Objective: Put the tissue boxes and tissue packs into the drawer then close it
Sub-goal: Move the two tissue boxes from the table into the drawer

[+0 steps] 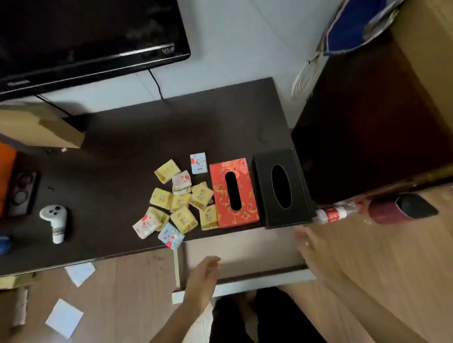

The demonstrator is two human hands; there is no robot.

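Drawer (245,250) pulled out, bare; 2 tissue boxes (233,193) on top.

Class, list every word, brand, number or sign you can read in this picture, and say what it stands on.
None reads with certainty.
TV: a pale brand word on the lower bezel and a small badge at its right corner, both blurred.
Tissue packs: small print and drawings, too small to read.
Bottle: red label, blurred.

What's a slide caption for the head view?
Drawer open, both hands empty; tissue boxes and packs on the desk.
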